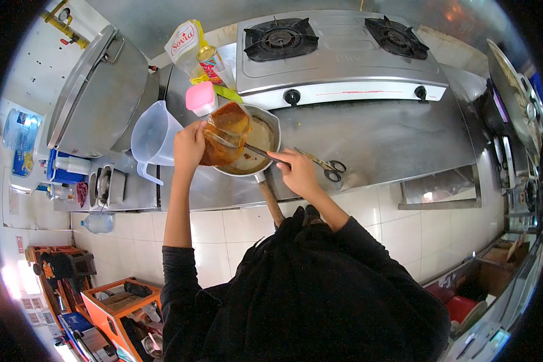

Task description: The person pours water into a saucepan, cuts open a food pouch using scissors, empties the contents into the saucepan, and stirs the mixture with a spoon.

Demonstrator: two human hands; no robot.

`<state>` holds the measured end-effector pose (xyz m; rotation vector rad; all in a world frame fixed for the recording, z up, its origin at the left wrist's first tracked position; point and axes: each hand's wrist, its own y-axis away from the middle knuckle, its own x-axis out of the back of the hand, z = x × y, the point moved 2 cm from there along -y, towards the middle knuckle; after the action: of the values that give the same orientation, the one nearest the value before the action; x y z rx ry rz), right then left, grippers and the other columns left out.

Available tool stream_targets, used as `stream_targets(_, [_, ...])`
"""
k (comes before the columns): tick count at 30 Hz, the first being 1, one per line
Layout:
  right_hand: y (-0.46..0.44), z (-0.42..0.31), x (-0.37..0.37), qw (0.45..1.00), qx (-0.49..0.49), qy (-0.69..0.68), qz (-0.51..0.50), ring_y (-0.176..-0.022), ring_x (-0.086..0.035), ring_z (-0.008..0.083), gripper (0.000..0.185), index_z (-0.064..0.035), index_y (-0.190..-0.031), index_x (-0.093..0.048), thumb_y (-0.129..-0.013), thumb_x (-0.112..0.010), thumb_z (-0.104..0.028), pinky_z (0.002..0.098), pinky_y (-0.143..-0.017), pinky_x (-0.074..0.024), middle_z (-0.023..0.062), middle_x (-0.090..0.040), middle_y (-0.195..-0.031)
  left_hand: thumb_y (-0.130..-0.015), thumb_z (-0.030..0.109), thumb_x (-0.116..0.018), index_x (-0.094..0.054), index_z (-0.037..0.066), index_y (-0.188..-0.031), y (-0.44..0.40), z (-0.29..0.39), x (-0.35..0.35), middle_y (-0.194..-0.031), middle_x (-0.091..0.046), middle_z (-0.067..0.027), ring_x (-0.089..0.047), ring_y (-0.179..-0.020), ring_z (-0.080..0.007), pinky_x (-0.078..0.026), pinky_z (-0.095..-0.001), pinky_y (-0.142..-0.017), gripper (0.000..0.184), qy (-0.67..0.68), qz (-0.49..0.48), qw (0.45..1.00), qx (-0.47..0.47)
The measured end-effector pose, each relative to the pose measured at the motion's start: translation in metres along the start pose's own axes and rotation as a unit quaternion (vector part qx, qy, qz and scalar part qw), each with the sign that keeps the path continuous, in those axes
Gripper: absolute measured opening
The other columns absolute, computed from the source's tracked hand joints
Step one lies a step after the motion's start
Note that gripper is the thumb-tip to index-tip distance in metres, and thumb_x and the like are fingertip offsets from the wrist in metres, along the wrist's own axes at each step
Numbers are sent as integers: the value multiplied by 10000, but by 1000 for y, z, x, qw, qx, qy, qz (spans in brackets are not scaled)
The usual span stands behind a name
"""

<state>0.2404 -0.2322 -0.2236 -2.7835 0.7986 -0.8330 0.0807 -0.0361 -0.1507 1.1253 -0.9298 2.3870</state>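
Near the desk's front edge, left hand is pinching a seemingly part-emptied pouch, right hand gripping a utensil; brown residue is remaining.

Pale tiled flr, mtl counter, bright lt lower L

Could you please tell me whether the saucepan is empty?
Not empty: brown clumps show inside the saucepan; how full it is, I cannot tell.

A brown-smeared pouch tilts over the saucepan, a long utensil against it.
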Motion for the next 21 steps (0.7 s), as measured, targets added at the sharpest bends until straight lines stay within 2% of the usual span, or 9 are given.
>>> stream_targets(6, [1, -17, 8, 999, -2, -52, -14, -568, -466, 241, 345, -194, -1060, -635, -764, -578, -25, 305, -532, -371, 88, -516, -717, -862, 186, -528, -619, 5, -844, 4, 3, -1, -681, -536, -238, -516, -626, -413, -418, -399, -540, 204, 8, -13, 1000, 10])
stream_targets(9, [-1, -17, 6, 999, -21, -31, -25, -650, -547, 267, 351, -176, -1062, -635, -754, -562, -23, 338, -568, -411, 84, -564, -790, -863, 185, -526, -618, 4, -841, 5, 6, -2, -674, -530, -238, -510, -622, -415, -414, -395, -533, 204, 0, -27, 999, 22])
stream_targets(12, [-1, -10, -3, 999, -9, -49, 14, -549, -460, 232, 347, -192, -1066, -635, -769, -577, -21, 304, -527, -367, 81, -525, -724, -863, 186, -528, -613, 2, -822, 5, 8, -2, -664, -524, -238, -509, -614, -414, -410, -394, -521, 206, -9, -20, 1000, 8])
stream_targets(18, [2, -8, -9, 999, -16, -27, 4, -568, -491, 248, 353, -184, -1058, -639, -759, -568, -11, 320, -529, -374, 85, -558, -765, -865, 186, -527, -598, 1, -805, 5, 13, 3, -650, -515, -234, -501, -595, -415, -400, -404, -504, 207, -23, -9, 999, -28])
stream_targets(21, [4, -10, -12, 999, -34, -8, -12, -675, -563, 292, 327, -169, -1032, -649, -751, -553, -31, 383, -580, -430, 86, -579, -814, -867, 183, -524, -596, 1, -809, 7, 14, 4, -651, -513, -234, -498, -597, -416, -398, -406, -503, 204, -23, -15, 999, -23])
